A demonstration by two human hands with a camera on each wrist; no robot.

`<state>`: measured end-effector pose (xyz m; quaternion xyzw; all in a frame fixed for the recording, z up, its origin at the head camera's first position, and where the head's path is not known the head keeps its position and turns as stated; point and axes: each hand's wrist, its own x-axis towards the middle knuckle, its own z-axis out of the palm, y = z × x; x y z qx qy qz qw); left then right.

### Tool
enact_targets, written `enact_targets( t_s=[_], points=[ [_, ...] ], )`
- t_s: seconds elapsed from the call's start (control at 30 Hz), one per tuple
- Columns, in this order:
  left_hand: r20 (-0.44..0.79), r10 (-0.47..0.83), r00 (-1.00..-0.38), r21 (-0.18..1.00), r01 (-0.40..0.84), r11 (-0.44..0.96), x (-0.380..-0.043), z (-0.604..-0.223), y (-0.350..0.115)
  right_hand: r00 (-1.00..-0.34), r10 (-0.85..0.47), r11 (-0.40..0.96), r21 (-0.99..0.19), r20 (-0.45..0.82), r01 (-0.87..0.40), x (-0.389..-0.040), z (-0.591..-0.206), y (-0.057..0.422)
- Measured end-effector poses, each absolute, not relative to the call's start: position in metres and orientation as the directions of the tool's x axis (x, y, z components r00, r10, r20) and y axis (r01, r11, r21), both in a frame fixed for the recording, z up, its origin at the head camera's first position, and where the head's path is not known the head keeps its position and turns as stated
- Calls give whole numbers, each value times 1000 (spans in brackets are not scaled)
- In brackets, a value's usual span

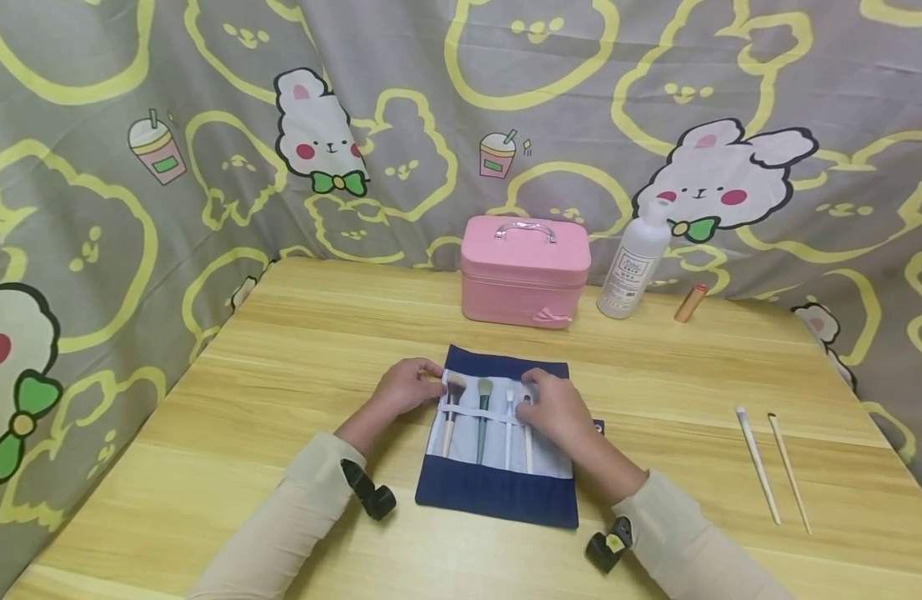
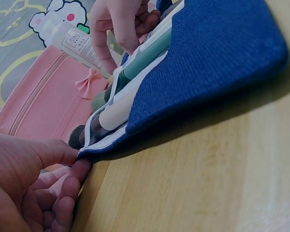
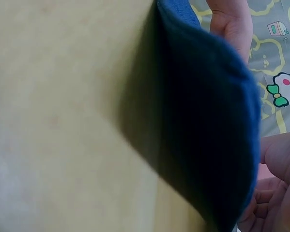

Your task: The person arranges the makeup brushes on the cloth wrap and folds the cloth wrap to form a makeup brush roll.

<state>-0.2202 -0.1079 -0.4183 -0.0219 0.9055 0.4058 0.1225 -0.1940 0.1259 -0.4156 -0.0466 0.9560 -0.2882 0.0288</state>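
Observation:
A navy fabric brush roll point(image 1: 498, 497) lies unfolded on the table with its pale lining up. Under its elastic strap sit a dark fluffy makeup brush point(image 1: 450, 427), a green-handled brush point(image 1: 482, 429), a pale slim brush point(image 1: 508, 437) and a small dark-tipped brush point(image 1: 528, 442). At the roll's left edge, my left hand point(image 1: 408, 387) pinches the fabric between thumb and index finger, with the edge slightly raised. My right hand point(image 1: 560, 414) is over the right-hand brushes, fingers pointing down by the strap; whether they pinch anything is hidden.
Behind the roll stand a pink case point(image 1: 524, 292) with a handle, a clear labelled bottle point(image 1: 632, 271) and a small orange-brown tube point(image 1: 690, 303). Two slim brushes, a white one point(image 1: 759, 471) and a thinner beige one point(image 1: 791, 475), lie at the right. A patterned curtain point(image 1: 401, 50) hangs behind.

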Motion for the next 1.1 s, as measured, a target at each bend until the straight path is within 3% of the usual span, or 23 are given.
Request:
enact_targets(
  t_s=[0.3,0.43,0.67,1.1],
  points=[
    [-241,52,-969,731,-146,667,-220,-417,-109,-994,-105,835,-545,-32,-71,-194,-412,136],
    [-236,59,-970,730,-137,669,-220,-416,-108,-994,-105,807,-587,-40,-61,-193,-407,158],
    [-239,53,-970,727,-142,672,-219,-415,-109,-994,-83,789,-606,66,-106,-185,-399,214],
    [-226,72,-972,736,-121,666,-219,-419,-109,-987,155,898,-410,-41,158,-156,-388,337]
  ],
)
